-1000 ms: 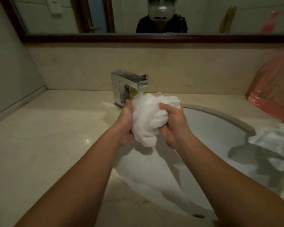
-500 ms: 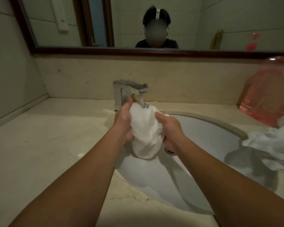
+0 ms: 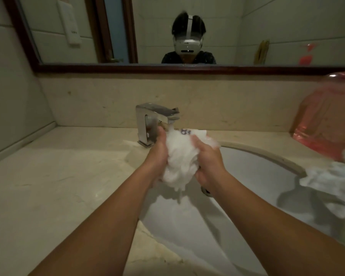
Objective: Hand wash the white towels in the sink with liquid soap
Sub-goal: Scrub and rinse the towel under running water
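Under faucet [image 3: 149, 118], 12 o'clock of sink [image 3: 257, 172]: left hand [image 3: 157, 156], right hand [image 3: 208, 164] both curled tight round wadded white towel [image 3: 179, 162], water running through. Suggest rotating wad, kneading so core flushes.

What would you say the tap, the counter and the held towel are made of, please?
Tap: probably chromed metal, shiny with sharp reflections. Counter: beige polished stone, perhaps marble, faintly veined and glossy. Towel: soft white cloth, seemingly terry, wet, bunched and dripping.
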